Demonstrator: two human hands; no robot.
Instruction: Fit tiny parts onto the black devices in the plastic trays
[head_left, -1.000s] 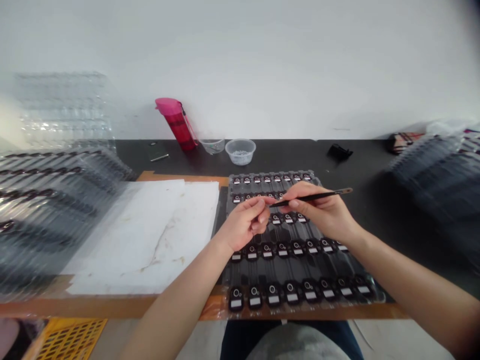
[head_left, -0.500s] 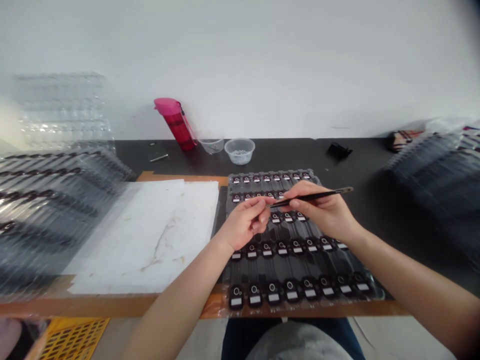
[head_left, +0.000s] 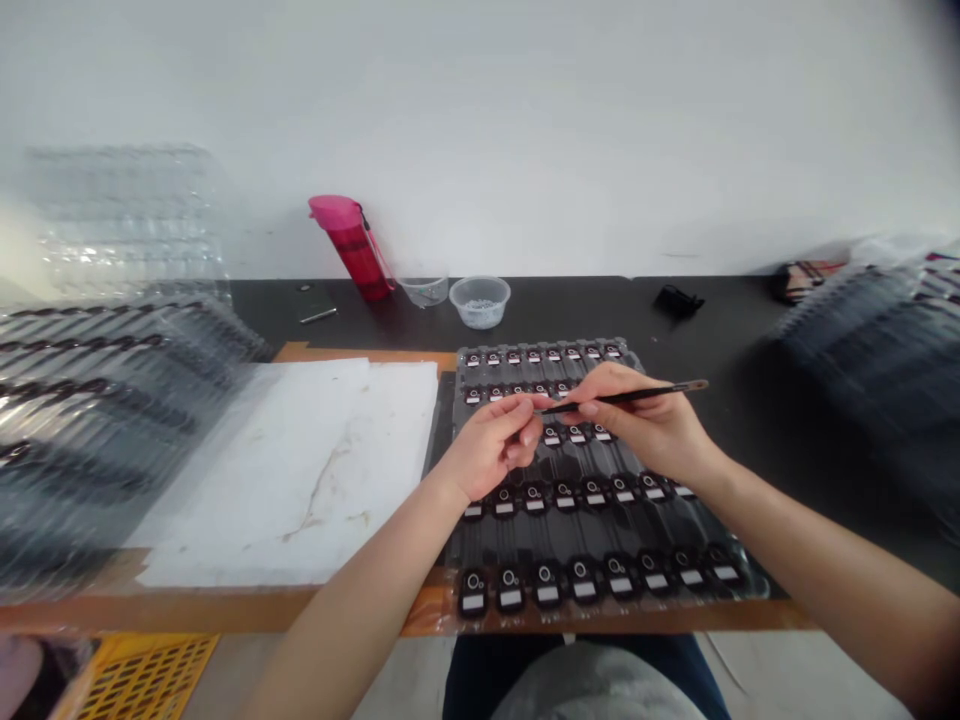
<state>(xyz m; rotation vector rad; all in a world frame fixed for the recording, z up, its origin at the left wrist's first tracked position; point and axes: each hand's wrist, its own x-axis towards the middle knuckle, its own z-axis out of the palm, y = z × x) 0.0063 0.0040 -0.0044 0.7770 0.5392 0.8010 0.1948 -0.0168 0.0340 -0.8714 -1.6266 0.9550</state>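
My right hand is closed round a pair of black tweezers, held almost level with the tips pointing left. Those tips meet the fingers of my left hand, which is closed in a pinch. Whatever lies between the left fingers is hidden. Both hands hover over a clear plastic tray holding rows of small black devices, each with a ring mark and a white label. My hands cover part of the middle rows.
White paper sheets lie left of the tray. Stacked trays stand at the left and right. Behind are a tub of tiny parts, a second clear tub, a pink bottle and a black object.
The tweezers have turned slightly in my right hand, and their rear end sits a little lower. Both hands stay in nearly the same place.
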